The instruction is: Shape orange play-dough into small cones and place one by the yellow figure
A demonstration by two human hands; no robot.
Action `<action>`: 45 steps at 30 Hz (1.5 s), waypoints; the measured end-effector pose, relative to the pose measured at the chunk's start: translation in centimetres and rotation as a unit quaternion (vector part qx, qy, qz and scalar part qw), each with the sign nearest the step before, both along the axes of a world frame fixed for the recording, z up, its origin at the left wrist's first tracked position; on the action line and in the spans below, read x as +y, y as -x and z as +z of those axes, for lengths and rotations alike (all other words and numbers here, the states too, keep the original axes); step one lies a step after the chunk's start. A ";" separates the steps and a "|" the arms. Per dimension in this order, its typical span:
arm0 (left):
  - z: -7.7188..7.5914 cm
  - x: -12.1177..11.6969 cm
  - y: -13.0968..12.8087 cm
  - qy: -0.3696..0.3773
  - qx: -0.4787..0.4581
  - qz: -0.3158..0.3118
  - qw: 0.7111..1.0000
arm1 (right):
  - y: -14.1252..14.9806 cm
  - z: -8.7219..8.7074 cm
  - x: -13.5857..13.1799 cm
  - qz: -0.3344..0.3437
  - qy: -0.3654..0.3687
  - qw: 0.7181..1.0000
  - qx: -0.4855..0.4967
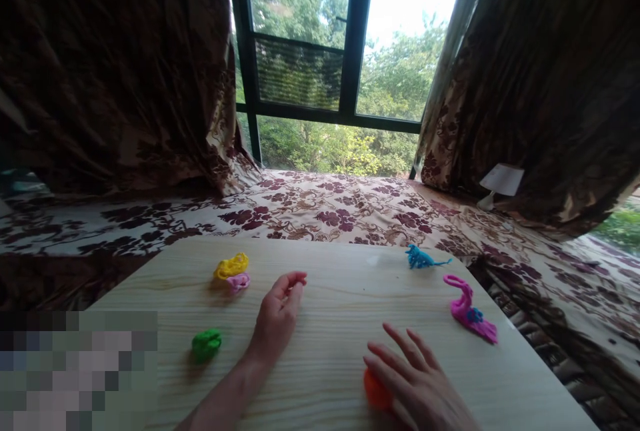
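Note:
My left hand (278, 316) rests on the light wooden table (330, 298), fingers loosely curled, holding nothing. Just to its upper left lie a yellow clay lump (231, 264) and a small pale pink lump (239, 281), touching each other. A green clay lump (207, 344) sits to the hand's lower left. My right hand (417, 384) lies flat near the front edge, fingers stretched out, pressing on an orange clay piece (376, 391) that is mostly hidden under the palm.
A blue clay figure (421, 258) stands at the table's far right. A magenta clay figure with a blue spot (470, 311) lies by the right edge. Floral bedding (320, 208), dark curtains and a window are behind. A blurred patch covers the lower left.

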State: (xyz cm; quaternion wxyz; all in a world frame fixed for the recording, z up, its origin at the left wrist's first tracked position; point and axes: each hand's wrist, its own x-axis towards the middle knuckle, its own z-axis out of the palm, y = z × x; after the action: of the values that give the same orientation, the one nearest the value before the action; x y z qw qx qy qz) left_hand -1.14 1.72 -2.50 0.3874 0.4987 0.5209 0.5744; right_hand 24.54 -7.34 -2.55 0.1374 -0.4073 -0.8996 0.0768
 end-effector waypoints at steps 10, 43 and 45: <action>4.7 -1.5 -4.5 0.216 -0.314 -0.320 0.868 | 7.2 5.2 6.7 -0.113 -0.066 0.960 0.248; 0.4 -0.5 -3.7 0.272 -0.275 -0.221 0.895 | -12.8 3.6 7.0 -0.238 0.034 0.937 0.254; 0.5 -0.5 -3.7 0.271 -0.274 -0.221 0.896 | -12.1 4.0 8.3 -0.220 0.034 0.941 0.254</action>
State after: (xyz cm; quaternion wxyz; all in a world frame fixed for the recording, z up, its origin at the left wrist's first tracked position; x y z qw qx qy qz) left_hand 2.59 1.26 -2.01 0.7516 0.2996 0.4061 0.4247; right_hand 36.65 0.93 1.50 0.3615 -0.5667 -0.7192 0.1759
